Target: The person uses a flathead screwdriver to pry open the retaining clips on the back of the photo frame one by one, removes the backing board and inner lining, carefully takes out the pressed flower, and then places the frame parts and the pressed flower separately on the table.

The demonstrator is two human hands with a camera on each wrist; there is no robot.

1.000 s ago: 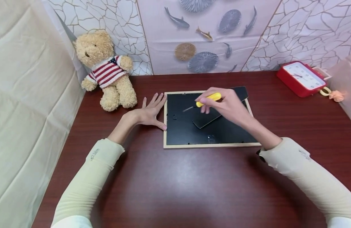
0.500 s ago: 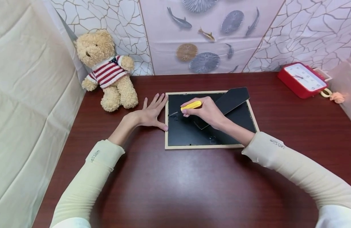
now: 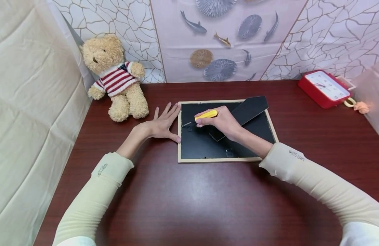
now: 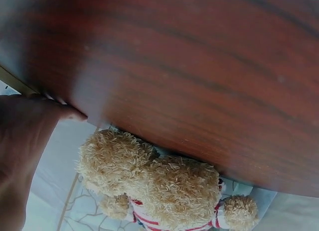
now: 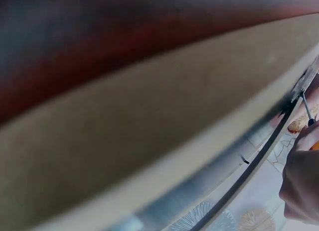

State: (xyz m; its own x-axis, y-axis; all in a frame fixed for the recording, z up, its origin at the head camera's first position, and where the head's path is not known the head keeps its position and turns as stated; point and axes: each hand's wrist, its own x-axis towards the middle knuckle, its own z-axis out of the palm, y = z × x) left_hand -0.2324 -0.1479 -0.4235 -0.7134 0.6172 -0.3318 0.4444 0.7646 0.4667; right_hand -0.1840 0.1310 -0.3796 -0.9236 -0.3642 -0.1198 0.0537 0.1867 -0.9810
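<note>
At the far left you have one teddy bear (image 3: pixel 115 78) in a striped red, white and blue jumper, sitting against the wall at the table's far left corner. Next comes your left hand (image 3: pixel 161 124), one of two in view: it lies flat on the table (image 3: pixel 189 201), fingers straight and spread, gripping nothing, with its fingertips and thumb right at the left edge of the picture frame (image 3: pixel 223 159). There is one frame, lying face down near the middle of the table, with a pale wooden border, a black backing and one black stand flap (image 3: pixel 243 112) angled across it. Your right hand (image 3: pixel 223 123) rests over the backing, fingers curled round one yellow-handled screwdriver (image 3: pixel 205 115), whose metal tip points left and meets the backing close to the frame's left side. Far right stands one red clock (image 3: pixel 326 89) with a white face, and beyond it one small peach-coloured object (image 3: pixel 361 107). The table is dark reddish-brown wood. Cream fabric hangs along the left, and the far wall shows a crackle pattern and a panel with fish
</note>
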